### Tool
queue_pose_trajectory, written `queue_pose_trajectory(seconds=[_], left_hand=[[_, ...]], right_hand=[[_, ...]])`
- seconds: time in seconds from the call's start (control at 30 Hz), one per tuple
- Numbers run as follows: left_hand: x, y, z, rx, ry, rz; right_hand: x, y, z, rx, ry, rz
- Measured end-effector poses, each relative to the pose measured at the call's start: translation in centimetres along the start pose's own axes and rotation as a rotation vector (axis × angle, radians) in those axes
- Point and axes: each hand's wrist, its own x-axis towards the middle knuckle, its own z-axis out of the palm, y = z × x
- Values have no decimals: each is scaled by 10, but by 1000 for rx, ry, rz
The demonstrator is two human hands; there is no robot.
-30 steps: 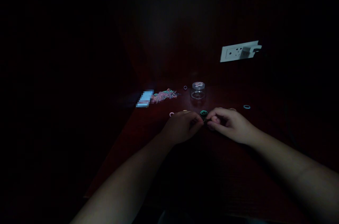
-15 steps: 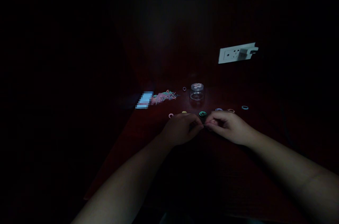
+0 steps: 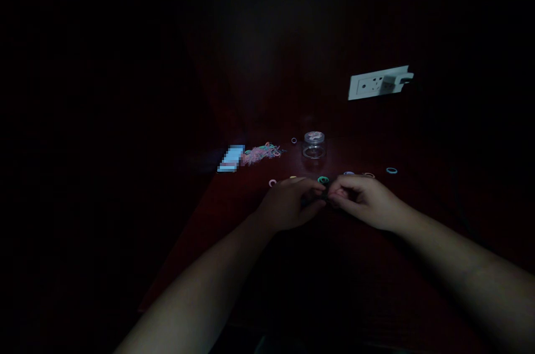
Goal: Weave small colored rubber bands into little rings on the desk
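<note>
My left hand point(image 3: 288, 203) hovers over the dark red table with thumb and forefinger apart, and no object shows between them. Close beside it, my right hand point(image 3: 370, 200) is closed in a pinch; what its fingertips hold is too small and dark to make out. Just beyond the fingers lies a green elastic band point(image 3: 323, 180). A pink band point(image 3: 272, 183) and a partly hidden yellow band point(image 3: 293, 178) are behind my left hand. Behind my right hand show a purple band point(image 3: 349, 174) and an orange band point(image 3: 369, 175), with a blue band point(image 3: 392, 170) farther right.
A clear lidded jar point(image 3: 314, 146) stands at the back, with a small pale ring point(image 3: 293, 140) to its left. Several tangled coloured bands form a pile point(image 3: 263, 154) beside a lit phone point(image 3: 231, 158). A socket panel point(image 3: 378, 83) with a plug is on the wall.
My left thumb and forefinger have parted from their pinch near my right fingertips. My right hand stays pinched. The whole view has shifted slightly.
</note>
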Motion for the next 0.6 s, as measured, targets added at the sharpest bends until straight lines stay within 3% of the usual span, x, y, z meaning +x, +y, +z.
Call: queue_pose_trajectory(seconds=[0.17, 0.6], left_hand=[[1, -1, 2, 44, 13, 76], [0, -3, 1, 62, 25, 1]], right_hand=[[0, 2, 0, -1, -23, -5], [-1, 2, 0, 16, -48, 31]])
